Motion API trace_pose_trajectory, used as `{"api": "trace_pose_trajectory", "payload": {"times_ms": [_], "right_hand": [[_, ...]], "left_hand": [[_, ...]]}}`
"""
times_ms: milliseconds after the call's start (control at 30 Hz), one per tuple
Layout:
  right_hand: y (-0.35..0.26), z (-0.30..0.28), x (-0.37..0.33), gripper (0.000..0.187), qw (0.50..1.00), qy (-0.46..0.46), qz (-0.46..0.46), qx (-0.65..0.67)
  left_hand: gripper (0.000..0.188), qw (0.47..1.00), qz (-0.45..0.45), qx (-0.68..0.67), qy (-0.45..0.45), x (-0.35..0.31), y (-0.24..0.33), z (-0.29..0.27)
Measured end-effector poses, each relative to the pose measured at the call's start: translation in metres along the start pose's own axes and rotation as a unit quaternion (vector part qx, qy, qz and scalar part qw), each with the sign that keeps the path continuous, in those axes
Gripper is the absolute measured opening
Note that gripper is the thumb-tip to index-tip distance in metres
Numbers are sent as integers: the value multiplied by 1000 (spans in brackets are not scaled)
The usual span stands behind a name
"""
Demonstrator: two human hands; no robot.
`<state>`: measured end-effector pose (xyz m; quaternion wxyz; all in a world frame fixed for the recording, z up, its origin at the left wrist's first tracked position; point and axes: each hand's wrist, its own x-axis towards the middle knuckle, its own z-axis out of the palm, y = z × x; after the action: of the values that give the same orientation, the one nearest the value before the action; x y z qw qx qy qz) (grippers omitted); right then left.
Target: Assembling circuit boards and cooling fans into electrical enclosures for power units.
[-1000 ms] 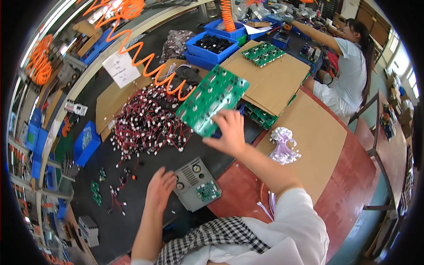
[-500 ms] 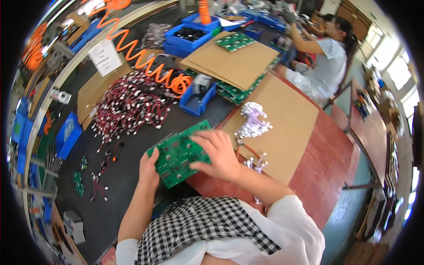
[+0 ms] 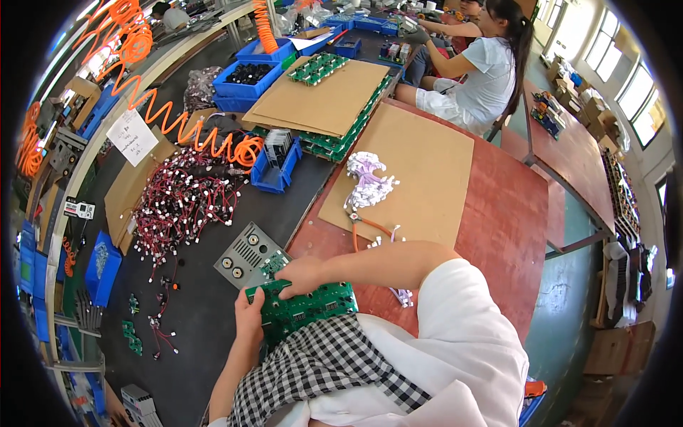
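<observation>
A green circuit board panel is held close against my checked apron. My left hand grips its left end, thumb on top. My right hand reaches across the board's far edge with bent fingers that seem to pinch it; the fingertips are partly hidden. Just beyond lies a grey metal plate with slots and round fittings. A small green board shows over the plate's right side, beside my right fingers; whether they touch it is unclear.
A heap of red-black wires lies left. Blue bins, stacked boards under cardboard, white connector leads and orange-handled pliers lie farther off. A coiled orange hose hangs above. A co-worker sits far right.
The green panel has been lowered and drawn toward my body, uncovering the grey plate. My right hand has moved from above the panel's face to its far edge. The head view has shifted.
</observation>
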<state>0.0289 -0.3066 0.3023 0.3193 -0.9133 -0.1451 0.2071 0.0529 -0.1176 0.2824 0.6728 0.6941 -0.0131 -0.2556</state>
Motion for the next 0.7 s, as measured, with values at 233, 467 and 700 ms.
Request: {"api": "trace_pose_trajectory", "payload": {"times_ms": [233,467,700], "right_hand": [[-11,6,3,41,998,-14,52,-19],[-12,11,20,46,995,-53,72,-32],[43,-22,45,51,999,-44,-2,15]], "left_hand": [[11,997,-13,-24,66,-12,-5,8],[10,990,20,73,122,-10,-19,5],[17,971,-68,-218,67,0,-1,-19]]}}
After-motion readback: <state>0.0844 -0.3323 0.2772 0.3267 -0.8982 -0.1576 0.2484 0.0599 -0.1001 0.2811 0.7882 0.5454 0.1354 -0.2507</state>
